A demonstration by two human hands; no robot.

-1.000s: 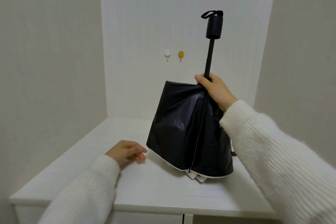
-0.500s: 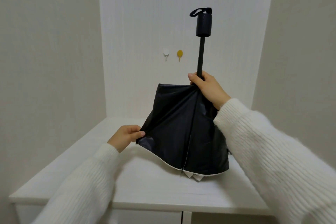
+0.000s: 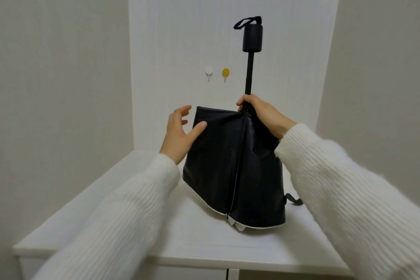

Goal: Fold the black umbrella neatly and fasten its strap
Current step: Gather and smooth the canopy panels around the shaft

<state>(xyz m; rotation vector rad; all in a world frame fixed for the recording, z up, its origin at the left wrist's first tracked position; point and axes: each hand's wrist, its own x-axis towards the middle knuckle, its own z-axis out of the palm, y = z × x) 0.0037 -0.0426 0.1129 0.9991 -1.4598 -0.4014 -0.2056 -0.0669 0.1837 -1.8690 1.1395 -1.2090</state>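
The black umbrella (image 3: 236,166) stands tip-down on the white table (image 3: 127,223), its canopy collapsed but loose and baggy. Its shaft rises straight up to the round handle (image 3: 252,38) with a wrist loop on top. My right hand (image 3: 263,116) grips the shaft where the canopy gathers. My left hand (image 3: 181,132) is raised at the canopy's upper left corner, fingers spread and straight, thumb touching the cloth. A black strap (image 3: 293,200) pokes out low behind the canopy on the right, loose.
Two small wall hooks, one white (image 3: 208,71) and one yellow (image 3: 225,73), are on the back wall. Side walls close in left and right. The table's front edge (image 3: 181,259) is near me.
My left hand let go of the canopy's lower left edge and rose to its upper left corner. The lifted cloth fell back. The umbrella stayed upright in my right hand.
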